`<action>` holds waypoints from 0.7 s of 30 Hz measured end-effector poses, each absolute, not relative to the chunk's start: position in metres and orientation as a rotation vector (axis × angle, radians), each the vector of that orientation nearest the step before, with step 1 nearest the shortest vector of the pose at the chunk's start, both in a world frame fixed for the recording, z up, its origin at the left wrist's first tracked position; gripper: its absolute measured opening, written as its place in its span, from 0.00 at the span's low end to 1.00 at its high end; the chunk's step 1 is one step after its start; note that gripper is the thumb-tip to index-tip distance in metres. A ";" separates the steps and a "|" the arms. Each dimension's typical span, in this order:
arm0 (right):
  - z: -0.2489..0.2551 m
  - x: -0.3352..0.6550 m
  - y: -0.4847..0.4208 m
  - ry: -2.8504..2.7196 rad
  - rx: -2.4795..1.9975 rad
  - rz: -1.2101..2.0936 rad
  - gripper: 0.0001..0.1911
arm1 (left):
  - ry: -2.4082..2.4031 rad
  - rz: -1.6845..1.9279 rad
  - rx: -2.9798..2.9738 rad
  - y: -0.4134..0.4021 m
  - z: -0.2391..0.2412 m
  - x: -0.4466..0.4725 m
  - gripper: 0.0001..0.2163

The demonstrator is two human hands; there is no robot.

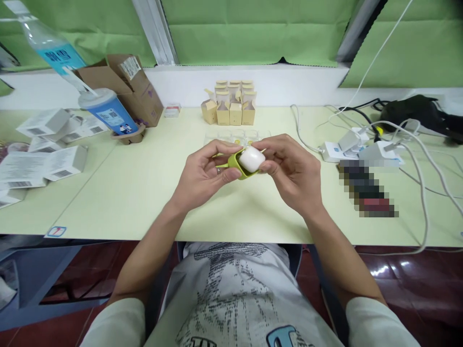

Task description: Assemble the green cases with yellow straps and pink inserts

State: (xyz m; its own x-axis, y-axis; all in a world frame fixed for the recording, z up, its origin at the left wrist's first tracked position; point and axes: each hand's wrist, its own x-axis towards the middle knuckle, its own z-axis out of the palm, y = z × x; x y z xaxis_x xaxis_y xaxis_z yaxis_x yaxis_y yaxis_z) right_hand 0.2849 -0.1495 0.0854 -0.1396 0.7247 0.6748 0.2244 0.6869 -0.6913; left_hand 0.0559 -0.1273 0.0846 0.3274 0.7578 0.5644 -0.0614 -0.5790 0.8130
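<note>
Over the pale green table (144,193), both hands meet at the centre. My left hand (204,173) pinches a yellow-green silicone cover (237,166) with thumb and fingers closed on it. My right hand (291,171) grips a small white rounded case (251,158) that sits partly inside that cover. Just behind the hands lie clear plastic trays (235,136), partly hidden by my fingers. Several small tan cartons (231,103) stand in a cluster further back.
At left are white barcode boxes (47,161), a blue-labelled cup (108,111), a water bottle (47,43) and a brown cardboard box (133,84). At right lie a power strip with chargers (358,147), white cables (423,159), a black bag (415,113) and a blurred dark object (365,190).
</note>
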 end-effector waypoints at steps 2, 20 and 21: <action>0.085 0.284 -0.150 -1.672 -0.784 0.533 0.16 | 0.658 1.301 1.798 -0.128 0.084 0.056 0.22; 0.093 0.276 -0.159 -1.742 -0.727 0.421 0.14 | 0.581 1.374 1.816 -0.125 0.079 0.063 0.25; 0.093 0.276 -0.160 -1.744 -0.734 0.370 0.13 | 0.573 1.361 1.802 -0.125 0.080 0.063 0.25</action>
